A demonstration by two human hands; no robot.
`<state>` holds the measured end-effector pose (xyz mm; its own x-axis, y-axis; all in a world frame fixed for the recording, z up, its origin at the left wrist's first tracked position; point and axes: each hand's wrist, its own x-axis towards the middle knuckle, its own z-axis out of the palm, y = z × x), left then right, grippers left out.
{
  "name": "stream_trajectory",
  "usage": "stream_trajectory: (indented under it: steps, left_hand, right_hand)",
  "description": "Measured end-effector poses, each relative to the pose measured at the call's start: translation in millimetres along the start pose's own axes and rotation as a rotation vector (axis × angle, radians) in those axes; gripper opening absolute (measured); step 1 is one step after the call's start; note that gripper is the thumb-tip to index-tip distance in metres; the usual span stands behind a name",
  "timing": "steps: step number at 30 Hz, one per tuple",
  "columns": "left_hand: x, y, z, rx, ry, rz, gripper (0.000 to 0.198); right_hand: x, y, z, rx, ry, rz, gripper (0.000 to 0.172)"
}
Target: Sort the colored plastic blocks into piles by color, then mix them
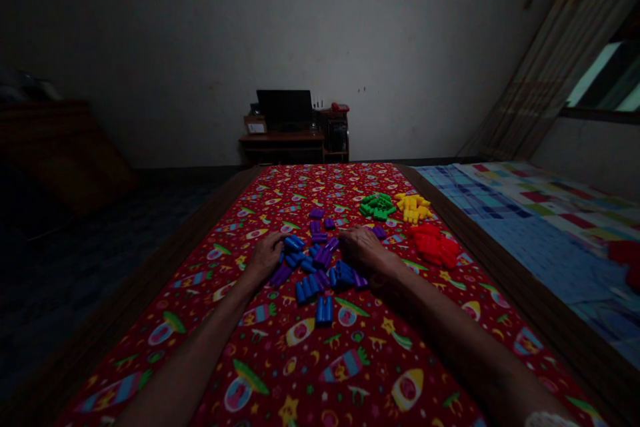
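Note:
Blue plastic blocks (324,311), shaped like joined tubes, lie mixed with purple blocks (319,237) in a loose pile between my hands. At the pile's left side, my left hand (267,257) has its fingers curled, with the fingertips on a blue block (294,243). My right hand (363,247) is at the upper right of the pile, its fingers bent and closed. A tilted purple block (327,253) reaches up to its fingertips; dim light hides the exact grip. Another purple block (379,232) lies just beyond this hand.
Right of the pile lie groups of green blocks (377,207), yellow blocks (413,207) and red blocks (434,246). All rest on a red patterned cloth (280,387) over a long table with brown edges. A bed (500,227) adjoins the right side. A monitor (285,109) stands beyond.

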<state>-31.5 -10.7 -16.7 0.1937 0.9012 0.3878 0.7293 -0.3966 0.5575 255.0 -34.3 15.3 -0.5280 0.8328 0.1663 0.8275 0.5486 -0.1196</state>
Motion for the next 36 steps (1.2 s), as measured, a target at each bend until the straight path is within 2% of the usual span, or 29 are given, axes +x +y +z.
stream_trajectory:
  steps: [3, 8, 10, 13, 16, 18, 21, 24, 31, 34, 36]
  left_hand:
    - [-0.2, -0.9, 0.7, 0.008, -0.006, 0.002, 0.038]
    - [-0.5, 0.2, 0.9, 0.002, 0.003, -0.004, 0.037]
    - [-0.9, 1.6, 0.4, 0.000, 0.006, -0.004, 0.036]
    - [-1.7, 4.0, -0.3, 0.002, 0.007, -0.008, 0.036]
    - [-2.5, 6.2, -0.3, 0.003, 0.009, -0.013, 0.037]
    - [-2.7, 6.8, 0.0, 0.002, 0.013, -0.021, 0.037]
    - [-2.5, 6.2, 0.4, -0.002, 0.017, -0.030, 0.037]
    - [-2.3, 4.1, 0.5, 0.002, 0.000, -0.016, 0.037]
    - [-2.3, 0.0, 2.1, 0.011, 0.009, -0.010, 0.039]
    - [-2.8, 0.9, 1.9, 0.018, 0.006, -0.012, 0.038]
    - [-3.3, 2.1, 1.4, 0.019, 0.013, -0.014, 0.039]
  right_hand:
    - [-16.7, 14.1, -3.8, -0.089, 0.000, 0.082, 0.023]
    - [-34.6, 32.9, -3.5, -0.158, 0.144, 0.126, 0.025]
    - [-32.4, 30.3, -3.0, -0.097, 0.195, 0.058, 0.024]
    - [-19.9, 15.0, 2.1, 0.053, 0.237, -0.135, 0.030]
    - [-4.9, -3.8, 11.0, 0.141, 0.209, -0.304, 0.037]
    - [1.1, -11.4, 14.5, 0.165, 0.153, -0.341, 0.039]
    - [-0.2, -10.6, 12.5, 0.131, 0.057, -0.206, 0.028]
    - [-10.7, 3.0, 3.1, 0.046, 0.005, -0.055, 0.021]
    - [-26.8, 42.4, -34.3, -0.013, -0.033, 0.174, 0.023]
    - [-28.0, 47.9, -43.6, 0.021, -0.058, 0.223, 0.024]
    - [-29.2, 47.5, -45.1, 0.024, -0.029, 0.229, 0.025]
